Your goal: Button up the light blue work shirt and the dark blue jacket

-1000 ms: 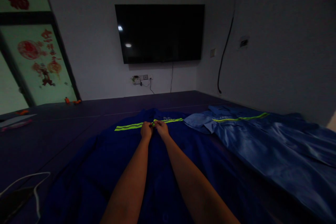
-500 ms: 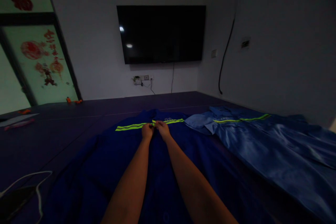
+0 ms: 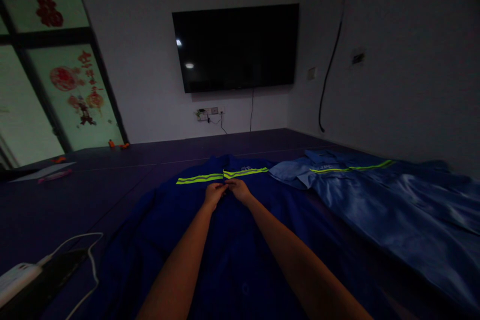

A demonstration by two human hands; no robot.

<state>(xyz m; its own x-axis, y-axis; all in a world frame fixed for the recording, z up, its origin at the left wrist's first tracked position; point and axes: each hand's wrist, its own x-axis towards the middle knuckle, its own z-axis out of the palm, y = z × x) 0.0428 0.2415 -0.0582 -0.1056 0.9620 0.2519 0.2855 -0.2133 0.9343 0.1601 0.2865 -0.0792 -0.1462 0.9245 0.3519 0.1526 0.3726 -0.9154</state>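
A dark blue work jacket (image 3: 232, 250) lies spread out before me, with a yellow-green reflective stripe (image 3: 200, 178) across its chest. Just under that stripe, at the jacket's front opening, my left hand (image 3: 214, 195) and my right hand (image 3: 240, 191) meet fingertip to fingertip. Both are closed in a pinch on the front edge of the cloth. Any button between the fingers is too small and dark to make out. Lower on the front a round button (image 3: 245, 288) shows faintly.
To the right lies a lighter blue work garment (image 3: 367, 210) with a similar stripe. A white power strip (image 3: 18, 280) and its cable sit at the lower left. Small orange items (image 3: 123, 146) lie by the glass door (image 3: 75, 90). A television (image 3: 236, 47) hangs on the far wall.
Both hands have come down from the reflective stripe to just below it, uncovering the stripe at the front opening. My view has turned slightly left, bringing the power strip into sight.
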